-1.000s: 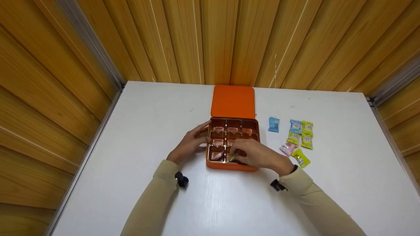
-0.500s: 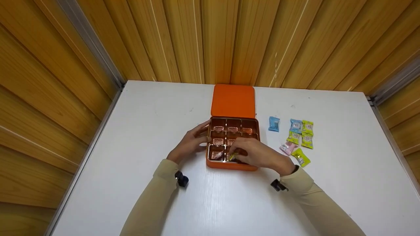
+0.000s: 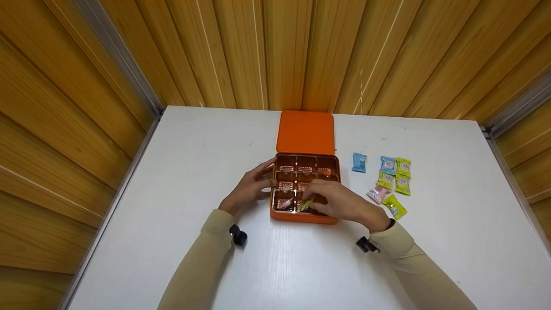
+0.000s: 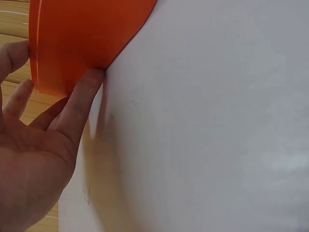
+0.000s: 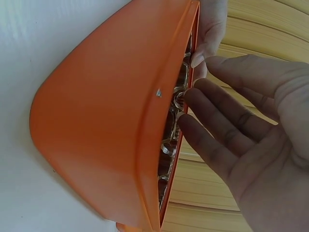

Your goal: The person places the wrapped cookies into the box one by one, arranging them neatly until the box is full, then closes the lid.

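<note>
An orange tin box (image 3: pixel 304 218) stands on the table with its divided inner tray uncovered. My left hand (image 3: pixel 249 189) touches the tin's left side, its fingers (image 4: pixel 79 104) fairly straight and the thumb by the rim. My right hand (image 3: pixel 338 201) reaches over the front row and pinches a yellow-green wrapped candy (image 3: pixel 306 204) in the front middle compartment. In the right wrist view the fingertips dip past the tin's rim (image 5: pixel 159 116), and the candy is hidden there. A pink wrapped candy (image 3: pixel 285 203) lies in the front left compartment. My right hand covers the front right compartment.
The orange lid (image 3: pixel 305 132) lies flat behind the tin. To the right lie a lone blue candy (image 3: pixel 359 163), another blue candy (image 3: pixel 387 164), a pink one (image 3: pixel 378 194) and several yellow-green ones (image 3: pixel 403 185). Wooden panels (image 3: pixel 284 51) rise behind the white table (image 3: pixel 206 146).
The yellow-green candy shows a little more and has shifted slightly right and up with my right fingers. My left hand has stayed in place against the tin.
</note>
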### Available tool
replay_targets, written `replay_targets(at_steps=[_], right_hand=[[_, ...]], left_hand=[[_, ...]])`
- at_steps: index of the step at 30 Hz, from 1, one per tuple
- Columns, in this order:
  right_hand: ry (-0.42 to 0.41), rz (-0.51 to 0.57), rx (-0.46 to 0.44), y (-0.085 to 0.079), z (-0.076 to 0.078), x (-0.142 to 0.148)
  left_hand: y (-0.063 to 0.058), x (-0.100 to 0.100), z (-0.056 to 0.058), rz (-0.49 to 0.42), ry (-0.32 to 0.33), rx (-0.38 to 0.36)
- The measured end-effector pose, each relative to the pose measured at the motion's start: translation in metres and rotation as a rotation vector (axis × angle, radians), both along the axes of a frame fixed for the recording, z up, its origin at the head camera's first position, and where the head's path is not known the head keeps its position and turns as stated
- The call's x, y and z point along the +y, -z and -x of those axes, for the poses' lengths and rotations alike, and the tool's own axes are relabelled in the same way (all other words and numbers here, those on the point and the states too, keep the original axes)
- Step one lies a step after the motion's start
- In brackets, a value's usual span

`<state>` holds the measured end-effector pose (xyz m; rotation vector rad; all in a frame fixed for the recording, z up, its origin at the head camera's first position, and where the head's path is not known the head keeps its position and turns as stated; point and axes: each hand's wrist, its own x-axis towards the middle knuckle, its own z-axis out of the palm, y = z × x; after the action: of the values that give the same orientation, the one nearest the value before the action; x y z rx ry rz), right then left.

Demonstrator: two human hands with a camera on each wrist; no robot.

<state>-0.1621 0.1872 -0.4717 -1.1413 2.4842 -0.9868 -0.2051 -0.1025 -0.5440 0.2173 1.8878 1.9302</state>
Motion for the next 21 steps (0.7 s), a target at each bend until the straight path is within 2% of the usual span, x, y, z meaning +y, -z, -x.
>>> replay_targets(at_steps=[13, 18, 21], right_hand=[[0.057, 0.075, 0.016, 0.002, -0.003, 0.009], [0.102, 0.080, 0.005, 0.000, -0.004, 0.013], [0.126, 0.087, 0.029, -0.001, -0.004, 0.016]], left_hand=[[-0.001, 0.001, -0.001, -0.002, 0.001, 0.016], [0.000, 0.001, 0.000, 0.003, -0.005, 0.013], [0.000, 0.001, 0.001, 0.023, -0.009, 0.013]])
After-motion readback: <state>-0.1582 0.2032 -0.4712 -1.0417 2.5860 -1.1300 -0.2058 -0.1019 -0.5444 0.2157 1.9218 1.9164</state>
